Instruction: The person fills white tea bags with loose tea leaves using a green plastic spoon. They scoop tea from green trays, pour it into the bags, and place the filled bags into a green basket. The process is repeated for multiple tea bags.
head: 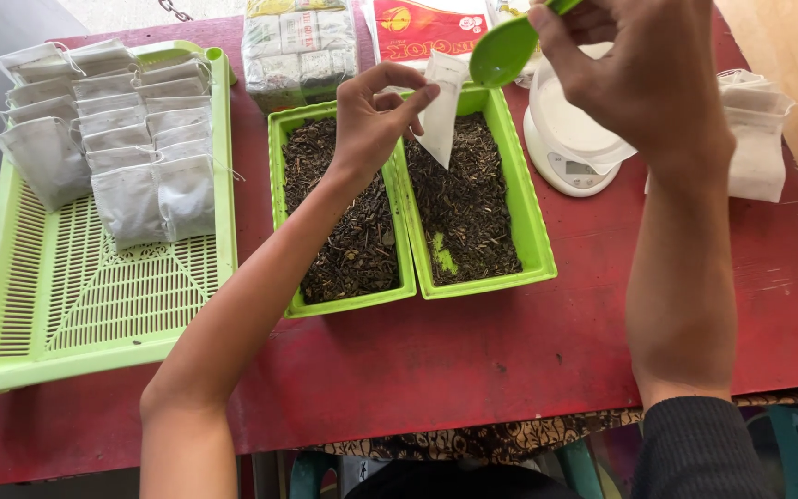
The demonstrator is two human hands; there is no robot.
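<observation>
Forearms reach over the red table (510, 360). Left hand (371, 115) pinches a white paper bag (441, 111) above the right tea tray (538, 231), catching spills. Right hand (644, 79) grips a green scoop (502, 51), tipped at the bag's mouth.

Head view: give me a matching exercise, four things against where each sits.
Things:
1. green scoop
2. empty white bag
3. filled white bags
4. white scale

Places:
A. stacked on the slotted green tray
B. on the red table, right of the tea trays
C. pinched in the left hand
D. held by the right hand

Pairs: 1-D, 2-C, 3-A, 4-B
</observation>
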